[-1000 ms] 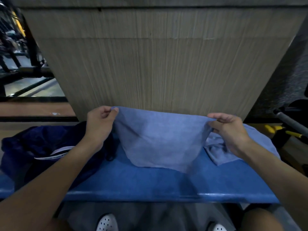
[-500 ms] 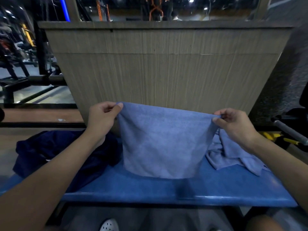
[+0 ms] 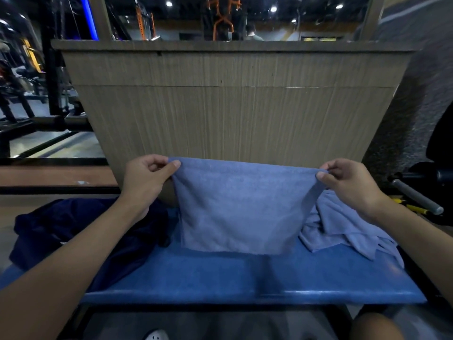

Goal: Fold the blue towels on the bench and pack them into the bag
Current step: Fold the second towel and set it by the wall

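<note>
Progress: early, by look. No folded towel seen on tabletop (image 3: 245,278). Dark navy bag (image 3: 73,231) slumped at lower left of frame, contents not discernible.
Blue towel (image 3: 240,207) held up at centre of frame, hanging flat; lower edge at tabletop, contact unclear. No fold made in it yet.
Crumpled towel heap (image 3: 343,229) at right of frame left to fold, then packing.
Grip: left hand (image 3: 147,177) pinches top left corner, right hand (image 3: 348,182) top right corner. Both clamped on towel, thumb against curled fingers, top edge taut between.
</note>
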Available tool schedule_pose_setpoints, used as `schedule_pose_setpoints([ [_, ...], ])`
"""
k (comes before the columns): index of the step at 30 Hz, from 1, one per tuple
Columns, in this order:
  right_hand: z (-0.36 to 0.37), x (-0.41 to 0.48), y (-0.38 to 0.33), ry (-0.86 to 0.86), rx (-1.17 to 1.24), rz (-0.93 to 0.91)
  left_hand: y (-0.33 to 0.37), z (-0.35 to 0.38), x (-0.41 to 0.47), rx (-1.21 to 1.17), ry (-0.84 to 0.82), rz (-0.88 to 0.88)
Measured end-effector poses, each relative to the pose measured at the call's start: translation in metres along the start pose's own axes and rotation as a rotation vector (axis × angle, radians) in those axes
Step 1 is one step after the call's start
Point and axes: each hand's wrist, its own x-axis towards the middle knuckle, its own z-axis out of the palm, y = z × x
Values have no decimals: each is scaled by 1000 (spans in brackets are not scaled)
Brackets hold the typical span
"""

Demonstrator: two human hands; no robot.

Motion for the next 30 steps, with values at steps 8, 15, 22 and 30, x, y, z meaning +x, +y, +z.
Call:
schedule_pose_setpoints([
  [8, -7, -11, -3, -105, -46, 81, -8, -16, -3, 104, -71, -77],
  [15, -17, -19, -3, -394, -78, 278, -12, -30, -3, 355, -407, -253],
  [22, -2, -13, 7, -346, 55, 394, -17, -16, -3, 130, -414, -464],
  [30, 21, 7, 15, -37, 179, 143, -24, 5, 17, -5, -139, -145],
])
